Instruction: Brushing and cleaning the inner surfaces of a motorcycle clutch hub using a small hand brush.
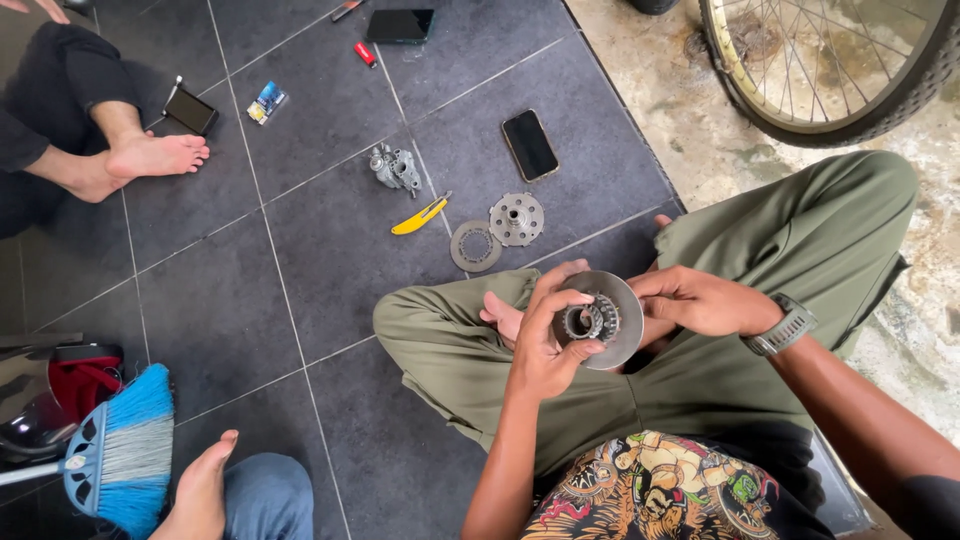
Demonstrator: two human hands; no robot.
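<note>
I sit cross-legged on a dark tiled floor (pixel 330 250). My left hand (pixel 545 345) and my right hand (pixel 695 300) together hold a round metal clutch part (pixel 605 318) over my lap, a disc with a toothed hub in its middle. Left thumb and fingers grip the hub side, while the right hand holds the disc's rim. A grey watch (pixel 782 330) is on my right wrist. On the floor in front of me lie a flat ring-shaped plate (pixel 475 246) and a round drilled metal plate (pixel 517 219).
A yellow-handled tool (pixel 420 216), a small metal engine part (pixel 396 168), three phones (pixel 529 144) (pixel 190 109) (pixel 400 25), a red lighter (pixel 365 54) and a small packet (pixel 267 102) lie on the tiles. Another person's bare foot (pixel 150 157) is left; a blue broom (pixel 125 450), a bicycle wheel (pixel 830 70).
</note>
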